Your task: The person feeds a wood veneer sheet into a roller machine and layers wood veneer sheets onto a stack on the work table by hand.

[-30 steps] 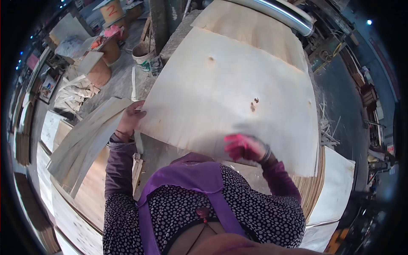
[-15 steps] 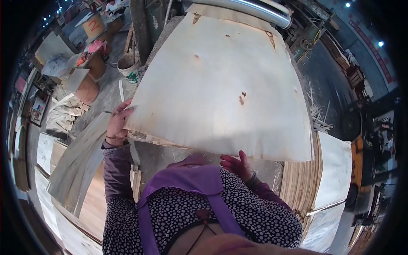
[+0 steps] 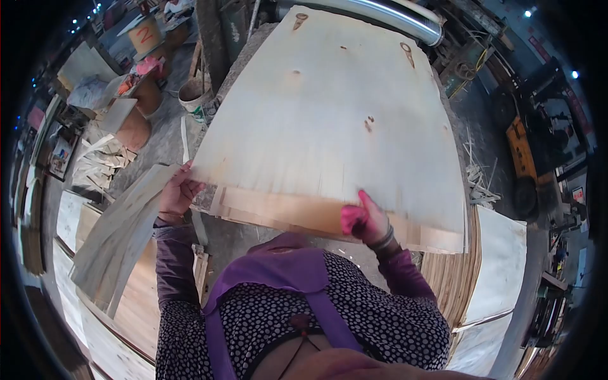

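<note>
Two hands are at the near side of a large pale wood sheet, the landmark here, which lies in front of the person with its near edge over browner sheets. The left hand pinches the sheet's near left corner between thumb and fingers. The right hand is over the near edge, right of its middle, one digit raised and the others curled; whether it touches or pinches anything, I cannot tell.

Beyond the sheet's far edge runs a shiny metal roller. Left of the sheet, a bucket stands on the floor, with wood scraps farther left and a drum marked with a red 2 farther back. Nearer, just beside the left hand, hangs a loose, curved grey-brown sheet. Right of the sheet's near corner are stacked sheets, and well apart beyond them stands a yellow and black vehicle.
</note>
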`<state>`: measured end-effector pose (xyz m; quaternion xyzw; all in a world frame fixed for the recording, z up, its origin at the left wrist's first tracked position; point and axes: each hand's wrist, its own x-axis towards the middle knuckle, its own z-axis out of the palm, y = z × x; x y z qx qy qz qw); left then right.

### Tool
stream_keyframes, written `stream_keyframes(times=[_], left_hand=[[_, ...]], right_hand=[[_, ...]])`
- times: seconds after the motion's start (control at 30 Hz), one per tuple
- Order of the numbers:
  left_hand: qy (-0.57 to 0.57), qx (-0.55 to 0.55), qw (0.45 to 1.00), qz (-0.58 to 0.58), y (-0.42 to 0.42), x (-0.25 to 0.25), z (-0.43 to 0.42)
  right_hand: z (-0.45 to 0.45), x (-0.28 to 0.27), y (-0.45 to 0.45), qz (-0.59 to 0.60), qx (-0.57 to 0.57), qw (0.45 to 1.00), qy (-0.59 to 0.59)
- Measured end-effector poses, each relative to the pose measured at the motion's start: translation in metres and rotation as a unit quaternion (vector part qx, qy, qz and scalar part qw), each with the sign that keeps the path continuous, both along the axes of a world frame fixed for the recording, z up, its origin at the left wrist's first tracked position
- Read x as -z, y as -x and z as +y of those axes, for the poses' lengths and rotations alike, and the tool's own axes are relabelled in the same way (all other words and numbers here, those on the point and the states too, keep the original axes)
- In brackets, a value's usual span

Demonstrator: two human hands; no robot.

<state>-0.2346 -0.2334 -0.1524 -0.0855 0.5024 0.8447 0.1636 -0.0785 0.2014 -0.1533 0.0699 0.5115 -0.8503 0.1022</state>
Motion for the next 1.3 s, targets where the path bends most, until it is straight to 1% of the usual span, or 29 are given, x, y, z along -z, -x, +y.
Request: stream_keyframes(times=[0.03, 0.13, 0.23, 0.3, 0.37, 0.43, 0.47, 0.57, 0.6, 0.7, 0.77, 0.83, 0.9, 0.97, 1.07, 1.1, 1.17, 1.2, 1.3], left_hand=[[0.007, 0.012, 1.0, -0.004, 0.0, 0.007, 0.0], [0.035, 0.012, 0.999, -0.015, -0.005, 0.017, 0.005], [0.08, -0.013, 0.996, -0.024, -0.016, 0.023, 0.011], [0.118, -0.027, 0.992, -0.023, -0.023, 0.03, 0.012], [0.189, -0.047, 0.981, -0.023, -0.027, 0.036, 0.017], [0.25, -0.047, 0.967, -0.006, -0.029, 0.046, 0.017], [0.261, -0.049, 0.964, 0.004, -0.027, 0.061, 0.014], [0.374, -0.01, 0.924, 0.075, -0.027, 0.08, 0.024], [0.351, -0.029, 0.93, 0.107, -0.025, 0.085, 0.028], [0.396, -0.015, 0.905, 0.154, -0.019, 0.095, 0.039], [0.396, 0.013, 0.907, 0.144, -0.014, 0.087, 0.042], [0.392, 0.034, 0.908, 0.148, -0.009, 0.078, 0.043], [0.383, 0.051, 0.908, 0.164, -0.003, 0.07, 0.045], [0.36, 0.069, 0.92, 0.137, 0.001, 0.056, 0.047], [0.325, 0.085, 0.936, 0.104, 0.004, 0.026, 0.053], [0.313, 0.086, 0.941, 0.093, 0.005, 0.017, 0.056], [0.278, 0.083, 0.951, 0.112, 0.006, 0.003, 0.06], [0.26, 0.081, 0.955, 0.12, 0.007, -0.003, 0.061], [0.169, 0.119, 0.971, 0.122, 0.008, -0.019, 0.064]], right_hand=[[0.007, -0.002, 0.018, -0.123, 0.011, 0.983, 0.135], [0.035, 0.008, 0.072, -0.136, -0.047, 0.981, 0.133], [0.063, 0.033, 0.127, -0.148, -0.091, 0.965, 0.199], [0.064, 0.025, 0.153, -0.128, -0.051, 0.984, 0.116], [0.069, 0.023, 0.183, -0.139, 0.002, 0.987, 0.082], [0.089, 0.035, 0.223, -0.125, -0.013, 0.989, 0.075], [0.093, 0.039, 0.237, -0.117, -0.019, 0.99, 0.071], [0.073, 0.025, 0.251, -0.09, 0.089, 0.986, 0.111], [0.07, 0.026, 0.251, -0.062, 0.064, 0.988, 0.127], [0.045, 0.017, 0.215, -0.061, 0.001, 0.99, 0.129], [0.03, 0.016, 0.183, -0.107, -0.099, 0.985, 0.097], [0.01, 0.014, 0.134, -0.113, -0.152, 0.978, 0.082], [-0.005, 0.013, 0.086, -0.088, -0.234, 0.963, 0.102], [-0.022, -0.005, 0.037, -0.197, -0.211, 0.956, 0.058], [-0.029, 0.003, -0.01, -0.191, -0.212, 0.956, 0.064], [-0.031, 0.003, -0.021, -0.213, -0.194, 0.954, 0.083], [-0.033, 0.001, -0.04, -0.256, -0.159, 0.946, 0.121], [-0.026, 0.015, -0.047, -0.244, -0.167, 0.942, 0.16], [-0.021, 0.021, -0.057, -0.208, -0.113, 0.947, 0.216]])
